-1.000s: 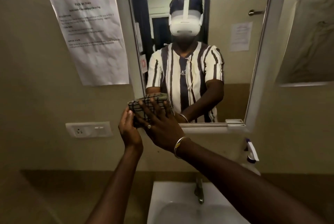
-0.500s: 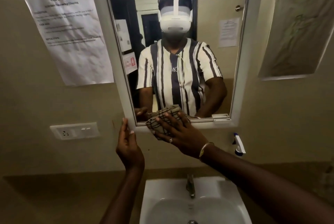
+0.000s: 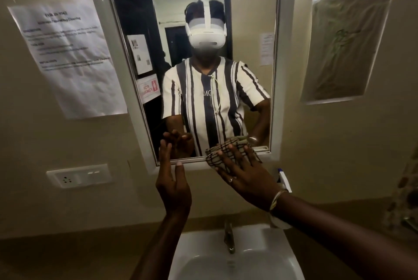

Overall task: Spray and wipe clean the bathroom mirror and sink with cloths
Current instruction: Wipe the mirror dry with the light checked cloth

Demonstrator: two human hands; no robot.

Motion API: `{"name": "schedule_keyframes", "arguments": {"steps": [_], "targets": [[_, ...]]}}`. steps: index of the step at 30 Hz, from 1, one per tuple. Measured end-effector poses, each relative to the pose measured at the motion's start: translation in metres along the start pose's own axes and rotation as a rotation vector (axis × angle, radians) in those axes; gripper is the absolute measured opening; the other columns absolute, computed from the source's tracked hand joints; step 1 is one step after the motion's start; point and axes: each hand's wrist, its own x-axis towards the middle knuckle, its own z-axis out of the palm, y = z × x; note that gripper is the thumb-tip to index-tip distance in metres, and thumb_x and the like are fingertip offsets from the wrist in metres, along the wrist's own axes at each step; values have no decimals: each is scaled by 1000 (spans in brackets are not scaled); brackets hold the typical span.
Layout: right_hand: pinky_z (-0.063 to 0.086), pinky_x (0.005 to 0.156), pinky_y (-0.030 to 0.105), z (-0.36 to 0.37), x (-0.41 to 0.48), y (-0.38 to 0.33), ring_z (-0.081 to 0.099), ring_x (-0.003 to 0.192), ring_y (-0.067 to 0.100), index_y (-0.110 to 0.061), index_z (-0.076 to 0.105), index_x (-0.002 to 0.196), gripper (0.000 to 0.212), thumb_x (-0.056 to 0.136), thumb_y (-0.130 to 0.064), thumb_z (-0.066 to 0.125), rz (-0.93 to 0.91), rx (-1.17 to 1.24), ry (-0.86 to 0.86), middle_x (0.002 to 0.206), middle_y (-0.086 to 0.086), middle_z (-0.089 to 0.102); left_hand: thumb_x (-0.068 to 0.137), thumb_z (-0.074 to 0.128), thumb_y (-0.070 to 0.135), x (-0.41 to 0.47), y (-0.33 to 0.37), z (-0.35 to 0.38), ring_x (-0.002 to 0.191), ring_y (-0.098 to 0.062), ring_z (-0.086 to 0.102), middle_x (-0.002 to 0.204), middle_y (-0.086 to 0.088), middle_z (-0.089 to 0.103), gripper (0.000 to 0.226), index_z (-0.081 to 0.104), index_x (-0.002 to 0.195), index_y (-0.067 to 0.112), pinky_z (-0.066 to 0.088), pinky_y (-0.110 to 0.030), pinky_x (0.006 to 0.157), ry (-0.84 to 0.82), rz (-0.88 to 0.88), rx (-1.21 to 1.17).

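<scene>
A white-framed mirror [image 3: 277, 76] hangs on the beige wall above a white sink [image 3: 267, 243] with a metal tap [image 3: 229, 238]. My right hand [image 3: 246, 176] presses a folded checked cloth [image 3: 222, 155] flat against the mirror's bottom right edge, fingers spread over it. My left hand [image 3: 173, 185] is held upright with fingers apart, its fingertips at the mirror's lower left corner, holding nothing. A white spray bottle [image 3: 283, 180] stands on the sink's right rear, partly hidden behind my right wrist.
A printed paper notice [image 3: 67, 58] is taped to the wall left of the mirror. A white socket plate [image 3: 79, 174] sits below it. A plastic-covered sheet [image 3: 343, 49] hangs on the right wall. Patterned fabric [image 3: 404, 191] shows at the right edge.
My right hand has slid the cloth rightward along the mirror's bottom edge, from the left corner to near the right corner. My left hand stays by the lower left corner.
</scene>
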Motion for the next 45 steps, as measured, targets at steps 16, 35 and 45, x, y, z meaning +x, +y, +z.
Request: {"name": "schedule_keyframes", "arguments": {"steps": [16,35,45], "targets": [[14,121,71,-6,-67,72,2,153,54,-29,17,163,117,69,22,65,340,75,93,167,26,10,100,47,12,-4,10,50,153,-17,23,162,3,35,49,45,149,11,35,-59,115,-120,78,16],[51,105,57,-102,117,209,1,154,52,-20,36,157,69,94,-15,64,395,158,474,167,26,13,99,45,12,10,9,33,154,-15,21,161,3,36,49,46,148,9,22,-21,122,-12,68,64],[38,116,58,-159,201,269,11,154,47,-30,37,156,59,98,-30,51,482,30,565,168,18,20,99,44,15,12,16,25,153,-10,19,161,9,34,50,45,149,13,24,-33,123,-12,37,44]]}}
